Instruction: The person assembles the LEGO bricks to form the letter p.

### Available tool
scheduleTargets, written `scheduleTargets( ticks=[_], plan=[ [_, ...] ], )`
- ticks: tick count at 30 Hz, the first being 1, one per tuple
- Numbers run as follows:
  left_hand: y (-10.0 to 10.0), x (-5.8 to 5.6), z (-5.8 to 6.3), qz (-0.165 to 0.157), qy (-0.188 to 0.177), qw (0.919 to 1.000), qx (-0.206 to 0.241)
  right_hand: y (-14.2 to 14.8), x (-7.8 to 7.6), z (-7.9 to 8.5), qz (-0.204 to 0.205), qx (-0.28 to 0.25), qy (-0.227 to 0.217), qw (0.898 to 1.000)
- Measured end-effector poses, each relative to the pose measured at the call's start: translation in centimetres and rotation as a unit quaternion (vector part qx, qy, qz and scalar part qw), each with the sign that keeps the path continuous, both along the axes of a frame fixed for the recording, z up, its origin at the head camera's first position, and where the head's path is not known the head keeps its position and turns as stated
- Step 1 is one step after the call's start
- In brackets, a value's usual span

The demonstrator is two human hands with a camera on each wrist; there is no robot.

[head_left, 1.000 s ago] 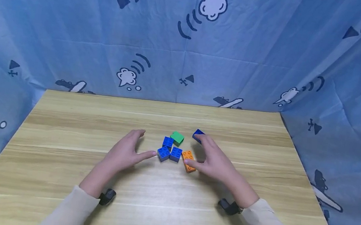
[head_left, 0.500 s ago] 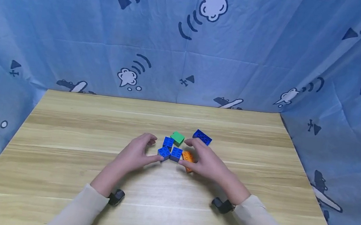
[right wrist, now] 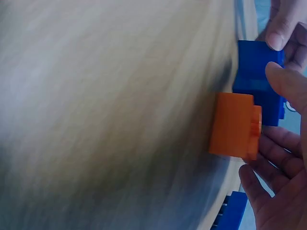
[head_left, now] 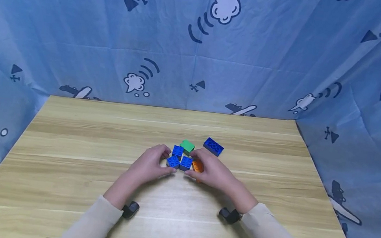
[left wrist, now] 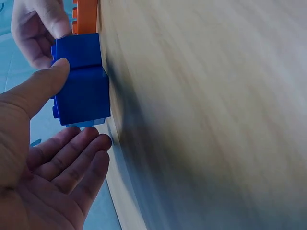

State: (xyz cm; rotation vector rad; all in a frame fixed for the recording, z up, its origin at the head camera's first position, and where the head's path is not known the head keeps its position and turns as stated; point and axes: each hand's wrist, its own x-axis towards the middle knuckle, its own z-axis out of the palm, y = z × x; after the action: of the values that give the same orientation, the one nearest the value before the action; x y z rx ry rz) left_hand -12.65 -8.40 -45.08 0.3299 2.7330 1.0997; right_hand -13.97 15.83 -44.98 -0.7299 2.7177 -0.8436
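Three small blue toy bricks sit bunched together on the table: a front left one (head_left: 173, 161), a front right one (head_left: 186, 163) and a back one (head_left: 177, 151). Behind them lies a green brick (head_left: 187, 146). My left hand (head_left: 149, 164) cups the bunch from the left, its thumb at the front left blue brick and its fingers loosely bent beyond. From the other side my right hand (head_left: 215, 170) reaches over an orange brick (right wrist: 232, 125), partly hidden in the head view. Its thumb tip is at the front right blue brick.
A longer blue brick (head_left: 213, 146) lies apart, behind the right hand. The wooden table (head_left: 178, 220) ends at a blue patterned cloth (head_left: 172, 33), which also hangs along both sides. Small black cameras (head_left: 131, 209) sit at both wrists.
Both hands have moved inward and closer around the bunched bricks. My right hand has come away from the longer blue brick, which now shows fully. The bricks stay nearly in place.
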Motion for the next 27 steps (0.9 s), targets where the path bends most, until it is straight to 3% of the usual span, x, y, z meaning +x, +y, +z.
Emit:
scheduleTargets(
  ticks=[11,27],
  plan=[
    [0.3,-0.2,-0.2,-0.014,0.012,0.9997,-0.016,-0.2,-0.2,-0.9,0.013,0.016,0.022,1.000],
    [0.4,-0.3,-0.5,-0.023,0.023,0.9994,-0.014,-0.9,-0.4,-1.0,0.004,0.023,0.008,1.000]
  ],
)
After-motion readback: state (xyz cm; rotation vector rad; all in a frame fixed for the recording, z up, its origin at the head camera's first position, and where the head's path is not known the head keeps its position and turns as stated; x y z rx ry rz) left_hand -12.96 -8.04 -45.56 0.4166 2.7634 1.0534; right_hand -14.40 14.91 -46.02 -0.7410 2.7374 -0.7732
